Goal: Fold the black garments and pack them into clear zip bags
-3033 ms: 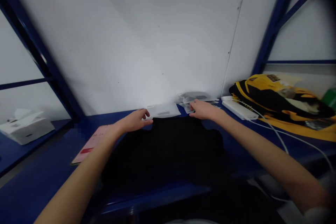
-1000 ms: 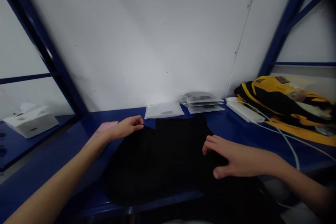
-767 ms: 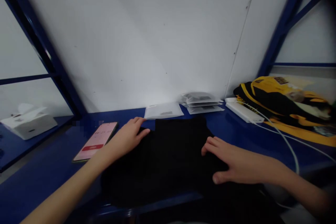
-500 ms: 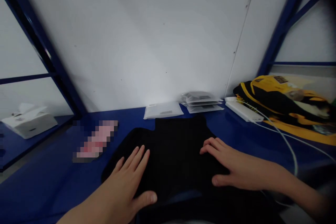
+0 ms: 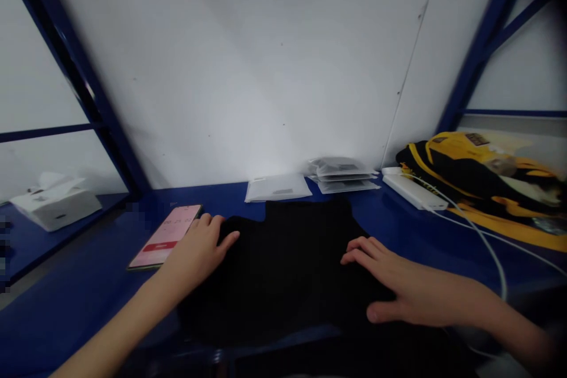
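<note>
A black cloth garment (image 5: 292, 271) is spread flat in front of me, with a squared part pointing toward the wall. My left hand (image 5: 204, 242) rests at the garment's upper left corner, beside a phone (image 5: 166, 236) with a pink screen. Its fingers bend over the cloth's edge and its thumb stands apart on the fabric; the fingertips are partly hidden. On the garment's right side lies my right hand (image 5: 381, 271), fingers slightly bent and thumb spread away from them. The cloth is too dark to show its folds.
Against the white wall are a flat white packet (image 5: 278, 188) and a stack of clear-bagged packets (image 5: 343, 176). A white power bank (image 5: 414, 189) with cables lies by a yellow and black bag (image 5: 478, 171) at right. A tissue box (image 5: 57, 207) stands left on the blue table (image 5: 84, 301).
My left hand has moved away from me, from lying flat on the garment's left part to its upper left corner by the phone. The right hand stays nearly still.
</note>
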`<act>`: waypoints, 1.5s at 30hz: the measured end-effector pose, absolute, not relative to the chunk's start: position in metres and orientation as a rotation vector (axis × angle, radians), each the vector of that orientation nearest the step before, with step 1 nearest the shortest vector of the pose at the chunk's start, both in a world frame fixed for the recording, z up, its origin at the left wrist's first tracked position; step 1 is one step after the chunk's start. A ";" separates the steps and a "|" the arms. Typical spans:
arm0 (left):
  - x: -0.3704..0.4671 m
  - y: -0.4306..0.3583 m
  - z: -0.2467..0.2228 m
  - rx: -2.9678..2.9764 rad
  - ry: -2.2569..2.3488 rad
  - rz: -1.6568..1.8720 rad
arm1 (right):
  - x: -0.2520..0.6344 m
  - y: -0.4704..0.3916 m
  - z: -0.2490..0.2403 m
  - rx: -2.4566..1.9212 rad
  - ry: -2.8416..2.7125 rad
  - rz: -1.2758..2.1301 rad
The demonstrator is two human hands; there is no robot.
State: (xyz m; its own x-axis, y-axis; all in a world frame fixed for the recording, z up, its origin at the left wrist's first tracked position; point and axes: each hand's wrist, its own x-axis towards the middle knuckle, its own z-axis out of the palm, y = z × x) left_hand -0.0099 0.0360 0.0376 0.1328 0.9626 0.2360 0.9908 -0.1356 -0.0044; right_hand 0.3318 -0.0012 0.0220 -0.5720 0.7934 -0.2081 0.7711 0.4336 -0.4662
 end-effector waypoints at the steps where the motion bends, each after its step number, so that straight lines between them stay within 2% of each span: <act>1: -0.010 0.043 0.039 -2.203 -1.996 -0.216 | 0.331 -0.001 0.023 -1.427 -2.627 0.804; 6: -0.013 0.061 0.042 -2.252 -2.201 -0.117 | 0.326 0.005 0.031 -1.362 -2.638 0.717; 14: -0.015 0.066 0.043 -2.196 -2.174 -0.118 | 0.326 0.057 0.064 -1.349 -2.706 0.730; 17: -0.014 0.066 0.048 -2.209 -2.195 -0.085 | 0.338 0.098 0.070 -1.354 -2.601 0.484; 21: -0.005 0.063 0.056 -2.181 -2.208 0.079 | 0.362 0.162 0.059 -1.625 -2.352 -0.107; 23: 0.003 0.062 0.057 -2.158 -2.162 0.147 | 0.372 0.191 0.048 -1.820 -2.283 -0.285; 27: 0.024 0.063 0.054 -2.251 -1.942 -0.006 | 0.383 0.226 0.033 -2.053 -2.183 -0.310; 30: 0.042 0.056 0.052 -2.597 -1.813 -0.065 | 0.382 0.236 0.030 -2.125 -2.167 -0.270; 33: 0.060 0.040 0.050 -2.958 -1.736 0.193 | 0.376 0.238 0.033 -2.129 -2.171 -0.298; 36: 0.074 0.025 0.050 -3.004 -1.734 0.436 | 0.364 0.236 0.040 -2.117 -2.143 -0.385; 38: 0.079 0.024 0.052 -2.978 -1.745 0.476 | 0.352 0.232 0.046 -2.084 -2.136 -0.448; 42: 0.078 0.044 0.058 -2.925 -1.785 0.242 | 0.316 0.219 0.055 -1.916 -2.181 -0.573; 45: 0.075 0.072 0.062 -2.664 -1.874 0.023 | 0.284 0.208 0.055 -1.636 -2.237 -0.732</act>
State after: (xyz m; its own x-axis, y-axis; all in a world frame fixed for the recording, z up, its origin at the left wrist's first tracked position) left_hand 0.0750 0.0719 0.0616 0.3400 0.9372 -0.0780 0.9388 -0.3334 0.0864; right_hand 0.2843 0.2083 0.0548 -0.3231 0.8048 0.4978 0.9434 0.2325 0.2364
